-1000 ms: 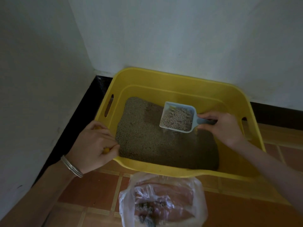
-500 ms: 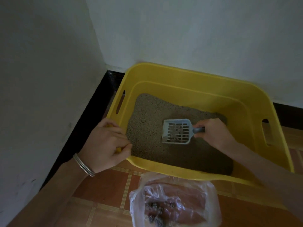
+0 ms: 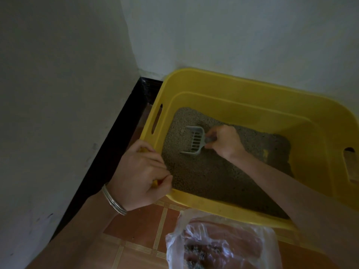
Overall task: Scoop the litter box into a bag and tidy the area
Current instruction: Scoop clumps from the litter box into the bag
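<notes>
Yellow litter box [image 3: 252, 88], rim gripped by left hand [image 3: 141, 175] — right hand [image 3: 225, 141], clasping the scoop [image 3: 194, 140], should dig shallow, then sift slowly.

One yellow rectangular plastic litter box [image 3: 223, 82] fills the right half of the frame, with two oval handle cut-outs [image 3: 157, 119], one on its left wall and the other cut-out [image 3: 349, 164] at the right edge, and one bed of grey-brown litter granules [image 3: 204, 175] inside. One pale grey slotted plastic scoop [image 3: 195, 140] shows at centre, one clear crinkled plastic bag [image 3: 213, 230] at the bottom, and two bare hands: the left hand [image 3: 141, 175] lower left of centre, the right hand [image 3: 225, 141] at centre. Two white walls [image 3: 58, 74] meet in the upper left, and the silver bangles [image 3: 113, 201] at lower left are too thin to count surely.
</notes>
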A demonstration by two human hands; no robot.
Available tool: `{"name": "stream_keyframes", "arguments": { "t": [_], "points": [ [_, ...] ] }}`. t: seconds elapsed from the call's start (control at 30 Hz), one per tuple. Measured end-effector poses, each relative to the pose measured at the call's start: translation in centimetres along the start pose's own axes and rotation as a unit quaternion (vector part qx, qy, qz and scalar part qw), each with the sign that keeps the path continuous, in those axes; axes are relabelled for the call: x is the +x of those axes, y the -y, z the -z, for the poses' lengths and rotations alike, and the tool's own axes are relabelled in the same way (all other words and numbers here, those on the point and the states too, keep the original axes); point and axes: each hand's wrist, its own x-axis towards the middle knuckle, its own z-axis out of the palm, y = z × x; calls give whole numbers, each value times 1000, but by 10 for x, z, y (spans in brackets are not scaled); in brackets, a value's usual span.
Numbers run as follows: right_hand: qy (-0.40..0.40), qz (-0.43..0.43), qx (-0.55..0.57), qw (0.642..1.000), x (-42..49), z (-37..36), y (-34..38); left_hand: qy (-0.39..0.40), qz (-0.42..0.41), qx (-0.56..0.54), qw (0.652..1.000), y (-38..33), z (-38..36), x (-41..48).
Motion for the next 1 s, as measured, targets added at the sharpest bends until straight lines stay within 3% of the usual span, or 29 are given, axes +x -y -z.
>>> {"name": "stream_keyframes", "arguments": {
  "t": [0.23,0.6,0.87,1.0],
  "points": [
    [-50,20,116,992,-23,19,-24,16,-3,-5,1000,1,2,-3],
    [-125,17,124,984,-94,74,-62,19,8,22,1000,-5,7,0],
    [-140,-5,131,981,-129,94,-77,24,10,28,999,-8,8,-3],
    [-92,-25,110,989,-140,95,-87,26,12,29,999,-7,7,-5]
  ]
}}
